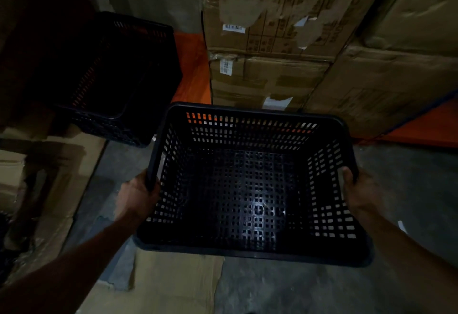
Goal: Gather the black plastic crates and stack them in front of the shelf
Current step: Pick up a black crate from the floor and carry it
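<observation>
A black plastic crate [250, 185] with perforated walls and floor is held open side up, and everything else is easiest placed from it. The left hand [137, 196] is closed around the rim of its left short side, fingers wrapped over the edge, and the right hand [360, 189] is closed the same way on the rim of the right side, thumb lying inside the wall. The crate is empty, its grid floor catching a pale glare. Beyond the crate and to its left sits a second black crate [116, 76], tilted with its open mouth turned toward the camera (it is so dark there that what it rests on cannot be told); the two crates are near but apart. Directly beyond the held crate rises a stack of cardboard boxes [270, 41] bearing barcode labels and torn tape, resting on an orange shelf beam [193, 71] that shows again past the crate's right corner. Below the crate lies grey concrete floor [409, 189], with flattened cardboard sheets [158, 284] spread under its near edge and off to its left.
</observation>
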The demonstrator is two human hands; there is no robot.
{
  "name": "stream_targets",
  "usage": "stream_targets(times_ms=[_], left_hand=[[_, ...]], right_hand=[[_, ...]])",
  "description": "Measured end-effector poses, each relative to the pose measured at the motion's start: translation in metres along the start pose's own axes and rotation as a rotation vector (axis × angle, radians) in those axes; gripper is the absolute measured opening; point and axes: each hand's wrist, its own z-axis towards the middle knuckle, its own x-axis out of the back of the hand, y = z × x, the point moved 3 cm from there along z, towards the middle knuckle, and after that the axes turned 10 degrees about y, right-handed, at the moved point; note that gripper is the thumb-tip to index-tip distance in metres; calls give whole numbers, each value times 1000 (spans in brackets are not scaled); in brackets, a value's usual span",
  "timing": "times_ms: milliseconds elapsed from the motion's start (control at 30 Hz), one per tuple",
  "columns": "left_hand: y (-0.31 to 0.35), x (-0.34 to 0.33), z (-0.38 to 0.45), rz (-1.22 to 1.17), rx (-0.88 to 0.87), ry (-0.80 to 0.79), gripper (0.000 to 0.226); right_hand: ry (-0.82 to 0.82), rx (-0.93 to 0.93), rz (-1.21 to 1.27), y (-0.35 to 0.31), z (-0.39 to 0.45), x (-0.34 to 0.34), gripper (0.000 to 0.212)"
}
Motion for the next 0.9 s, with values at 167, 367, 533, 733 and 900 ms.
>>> stream_targets(times_ms=[167, 367, 533, 733, 900], left_hand=[[-7, -2, -1, 8, 35, 16, 30], [-8, -4, 1, 37, 31, 2, 30], [-1, -3, -8, 188, 24, 43, 38], [-3, -5, -10, 288, 23, 43, 45], [0, 6, -8, 207, 47, -53, 59]], right_hand=[[-7, -61, 3, -9, -5, 5, 61], [-48, -52, 0, -9, -9, 1, 68], [23, -52, -57, -19, -17, 8, 72], [-15, 61, -116, -17, -24, 8, 55], [-70, 179, -352, -27, -41, 11, 86]])
